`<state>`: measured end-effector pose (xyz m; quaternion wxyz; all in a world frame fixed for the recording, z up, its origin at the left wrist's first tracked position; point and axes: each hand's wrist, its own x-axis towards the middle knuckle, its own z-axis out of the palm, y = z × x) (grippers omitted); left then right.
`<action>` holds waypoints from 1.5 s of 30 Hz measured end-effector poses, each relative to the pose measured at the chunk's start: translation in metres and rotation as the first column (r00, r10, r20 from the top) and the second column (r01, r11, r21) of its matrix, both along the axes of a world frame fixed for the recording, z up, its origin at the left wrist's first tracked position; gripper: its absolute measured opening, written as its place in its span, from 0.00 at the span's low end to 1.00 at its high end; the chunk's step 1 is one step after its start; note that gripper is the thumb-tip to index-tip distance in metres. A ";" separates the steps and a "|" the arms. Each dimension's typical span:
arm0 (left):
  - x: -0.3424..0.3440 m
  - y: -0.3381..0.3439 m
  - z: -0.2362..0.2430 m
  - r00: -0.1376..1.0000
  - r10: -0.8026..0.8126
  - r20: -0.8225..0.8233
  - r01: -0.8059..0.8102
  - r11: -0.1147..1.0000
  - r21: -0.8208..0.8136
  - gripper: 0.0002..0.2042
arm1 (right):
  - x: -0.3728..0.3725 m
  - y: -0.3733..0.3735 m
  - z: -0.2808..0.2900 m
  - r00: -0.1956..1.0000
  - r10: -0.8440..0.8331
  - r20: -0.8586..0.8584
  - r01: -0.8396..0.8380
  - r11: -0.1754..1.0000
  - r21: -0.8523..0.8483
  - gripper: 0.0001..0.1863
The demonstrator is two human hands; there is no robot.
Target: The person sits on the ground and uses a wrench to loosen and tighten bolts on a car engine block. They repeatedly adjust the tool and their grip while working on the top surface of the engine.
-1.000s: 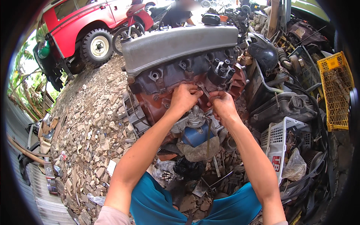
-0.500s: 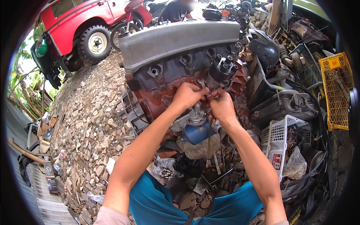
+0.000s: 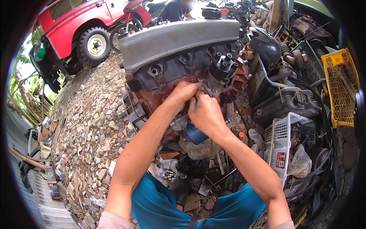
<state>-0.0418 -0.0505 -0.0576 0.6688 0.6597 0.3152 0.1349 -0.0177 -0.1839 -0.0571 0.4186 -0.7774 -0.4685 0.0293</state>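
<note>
An engine with a long grey valve cover [image 3: 179, 36] and a red-brown block [image 3: 146, 101] stands in front of me. Against the side of the block, left of the black distributor [image 3: 221, 68], my left hand [image 3: 185, 91] is closed with its fingertips bent in. Just below and to its right, my right hand [image 3: 206, 113] is closed too, its fingers curled near the left fingertips. Whatever the two hands grip is hidden behind the fingers. Under my right hand shows a blue oil filter [image 3: 195, 134], partly covered by the wrist.
Rubble covers the ground [image 3: 85, 126] at left. A red vehicle [image 3: 76, 28] and a red motorcycle [image 3: 137, 17] stand behind it. On the right are a helmet [image 3: 265, 47], a white crate [image 3: 284, 133] and a yellow crate [image 3: 339, 86]. A person [image 3: 173, 11] is at the back.
My right hand has moved left and slightly down, away from the distributor's base and over the oil filter's upper side. My left hand has shifted a little to the left.
</note>
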 end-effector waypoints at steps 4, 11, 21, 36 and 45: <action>-0.002 0.000 0.004 0.999 0.032 -0.032 -0.031 0.999 0.018 0.10 | 0.002 0.002 0.000 0.987 0.049 -0.156 -0.050 0.999 0.000 0.15; -0.015 -0.014 0.025 0.994 -0.038 -0.105 0.062 0.972 0.229 0.13 | 0.005 -0.023 0.011 0.744 0.202 -0.637 -0.107 0.977 0.185 0.15; 0.004 -0.016 -0.017 0.993 -0.114 -0.031 0.118 0.939 0.323 0.16 | 0.029 -0.044 -0.016 0.990 0.015 -0.139 0.006 0.988 0.151 0.20; 0.023 -0.020 -0.024 1.000 -0.016 -0.010 0.019 0.908 0.418 0.15 | 0.058 -0.038 -0.022 0.998 -0.040 0.046 0.033 0.988 0.152 0.16; 0.027 -0.019 -0.028 1.000 0.015 -0.027 -0.002 0.908 0.418 0.15 | 0.067 -0.025 -0.036 0.996 -0.012 0.093 -0.013 0.962 0.272 0.14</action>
